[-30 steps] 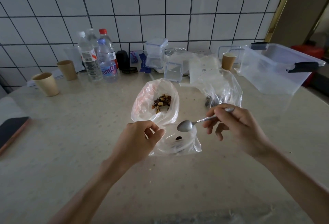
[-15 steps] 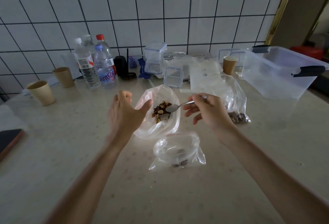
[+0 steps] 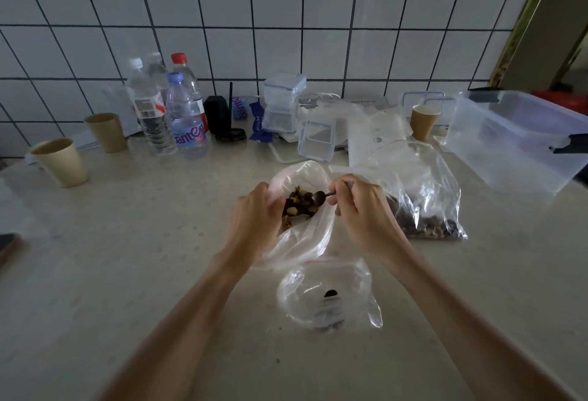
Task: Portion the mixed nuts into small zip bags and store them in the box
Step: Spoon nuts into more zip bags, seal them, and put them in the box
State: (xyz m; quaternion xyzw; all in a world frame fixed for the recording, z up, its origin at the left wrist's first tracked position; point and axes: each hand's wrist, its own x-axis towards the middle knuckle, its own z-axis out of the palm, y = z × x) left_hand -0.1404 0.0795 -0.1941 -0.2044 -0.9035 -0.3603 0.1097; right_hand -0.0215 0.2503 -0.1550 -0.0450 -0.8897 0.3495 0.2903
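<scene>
A large clear bag lies open at the table's middle with mixed nuts inside. My left hand grips the bag's left rim. My right hand pinches a metal spoon whose bowl sits in the nuts. Nearer to me lies a small zip bag, open, with a few nuts in it. A second bag of nuts rests to the right. The clear storage box with black latches stands at the far right.
Water bottles stand at the back left, with paper cups further left and another cup at the back right. Small clear containers and plastic wrapping crowd the back by the tiled wall. A dark phone lies at the left edge.
Both hands moved away from the small zip bag to the large bag. My left hand took hold of its rim, and the spoon went into the nuts.
</scene>
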